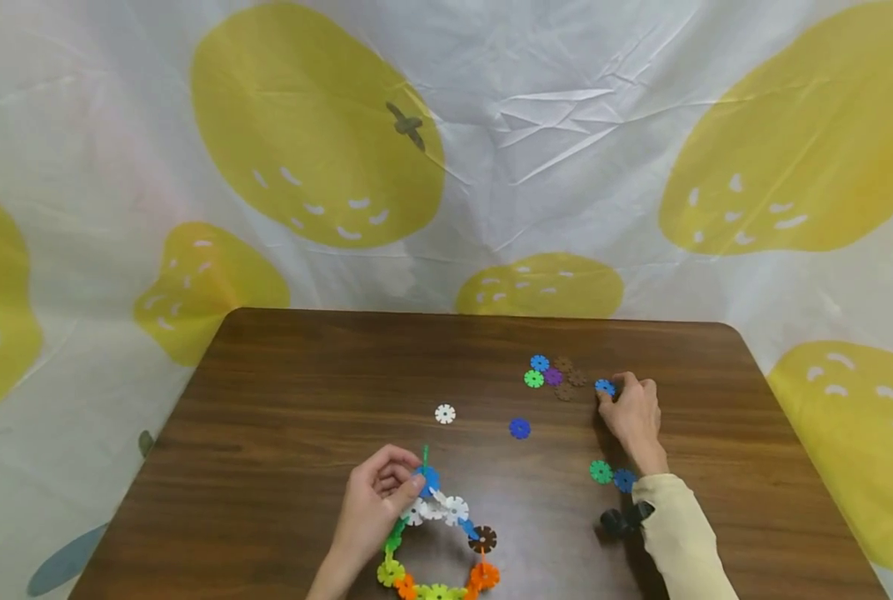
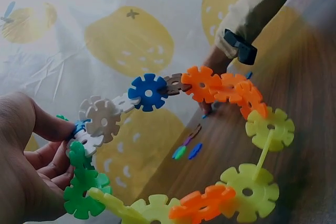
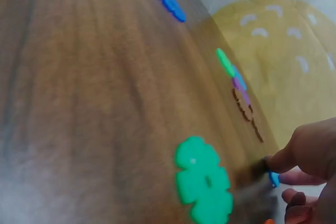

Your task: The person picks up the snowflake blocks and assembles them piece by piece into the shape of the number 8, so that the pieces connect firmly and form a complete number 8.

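My left hand (image 1: 377,498) pinches a blue interlocking disc (image 1: 428,480) at the top of a ring of linked notched discs. A green disc (image 1: 426,457) stands edge-on from that blue one. White, brown, orange (image 2: 201,83), yellow (image 2: 249,192) and green discs (image 2: 86,195) make up the ring, raised before the left palm in the left wrist view. Far to the right, my right hand (image 1: 633,415) holds a light blue disc (image 1: 605,387) between thumb and fingers at the table surface. The right wrist view shows only a sliver of this blue disc (image 3: 274,179).
Loose discs lie on the brown table (image 1: 281,433): a white one (image 1: 445,414), a dark blue one (image 1: 520,428), and a green (image 1: 601,472) beside a blue one (image 1: 624,481) near the right forearm. A mixed cluster with a purple disc (image 1: 554,377) lies farther back. A patterned curtain (image 1: 461,167) hangs behind.
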A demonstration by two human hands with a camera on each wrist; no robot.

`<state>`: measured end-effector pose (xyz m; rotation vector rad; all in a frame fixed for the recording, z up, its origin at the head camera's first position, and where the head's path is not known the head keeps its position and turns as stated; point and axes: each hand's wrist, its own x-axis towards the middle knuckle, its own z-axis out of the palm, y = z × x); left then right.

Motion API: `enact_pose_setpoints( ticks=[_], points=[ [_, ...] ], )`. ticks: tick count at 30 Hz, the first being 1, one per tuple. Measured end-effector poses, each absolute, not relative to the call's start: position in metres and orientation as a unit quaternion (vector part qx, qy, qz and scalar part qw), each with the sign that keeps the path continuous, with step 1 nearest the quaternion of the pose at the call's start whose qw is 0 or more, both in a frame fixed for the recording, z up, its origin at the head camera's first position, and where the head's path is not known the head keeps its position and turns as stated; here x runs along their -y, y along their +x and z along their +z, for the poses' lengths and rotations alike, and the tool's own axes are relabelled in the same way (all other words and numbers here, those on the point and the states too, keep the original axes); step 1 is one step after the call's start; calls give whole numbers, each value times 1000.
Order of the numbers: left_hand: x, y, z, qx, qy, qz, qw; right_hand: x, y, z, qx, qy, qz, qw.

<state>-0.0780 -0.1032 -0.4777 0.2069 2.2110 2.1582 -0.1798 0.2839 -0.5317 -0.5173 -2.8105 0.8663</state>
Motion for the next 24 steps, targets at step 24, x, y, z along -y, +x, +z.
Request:
enact_pose_setpoints(
  ticks=[24],
  points=[
    [86,-81,-478,-723,140,676,-10,-192,-124,-471,826,63,544,137]
  ],
)
